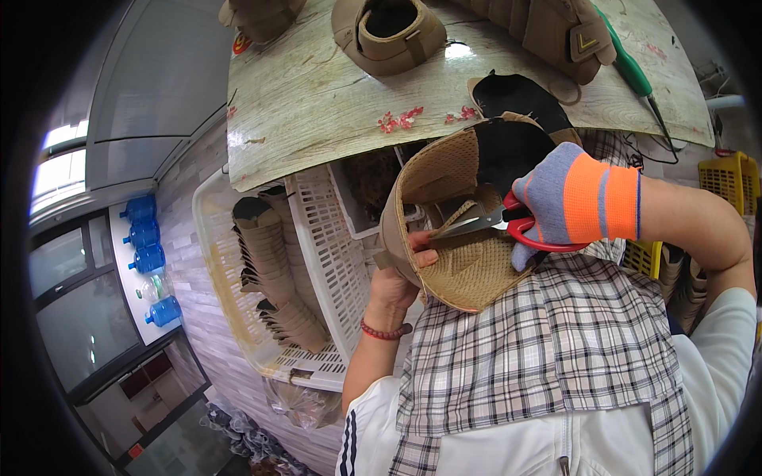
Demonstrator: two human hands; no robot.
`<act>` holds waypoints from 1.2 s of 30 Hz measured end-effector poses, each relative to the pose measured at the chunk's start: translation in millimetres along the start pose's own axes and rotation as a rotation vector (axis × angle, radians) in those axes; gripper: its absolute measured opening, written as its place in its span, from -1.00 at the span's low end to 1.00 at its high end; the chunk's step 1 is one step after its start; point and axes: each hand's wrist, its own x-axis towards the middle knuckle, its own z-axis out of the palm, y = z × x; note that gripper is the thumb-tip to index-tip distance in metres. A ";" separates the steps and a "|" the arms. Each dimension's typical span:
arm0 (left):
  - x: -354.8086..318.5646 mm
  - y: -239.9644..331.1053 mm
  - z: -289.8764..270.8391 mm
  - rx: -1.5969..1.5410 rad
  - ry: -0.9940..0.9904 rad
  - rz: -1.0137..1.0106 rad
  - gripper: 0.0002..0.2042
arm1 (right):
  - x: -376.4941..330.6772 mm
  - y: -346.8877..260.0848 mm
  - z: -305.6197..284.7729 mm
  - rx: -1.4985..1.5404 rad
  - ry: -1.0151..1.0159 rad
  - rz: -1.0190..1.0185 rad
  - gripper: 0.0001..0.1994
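Observation:
Above my lap is a tan padded piece with a honeycomb mesh lining, curved open like a cuff, with black fabric at its far side. My bare left hand grips its left edge, thumb on the mesh inside and the other fingers mostly hidden behind. My right hand, in a grey and orange glove, is closed around the red handles of a pair of scissors. The blades point left across the inside of the piece, beside a loose tan strip and close to my left thumb.
Ahead, a wood-patterned table carries tan padded boots, red scraps and a green-handled corded tool. White plastic baskets stand left, one with stacked tan pieces. A yellow crate stands right.

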 end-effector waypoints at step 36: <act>60.8 -4.8 -28.9 -0.077 -0.034 0.463 -0.72 | 34.7 69.4 0.3 0.664 -0.622 -0.112 -0.55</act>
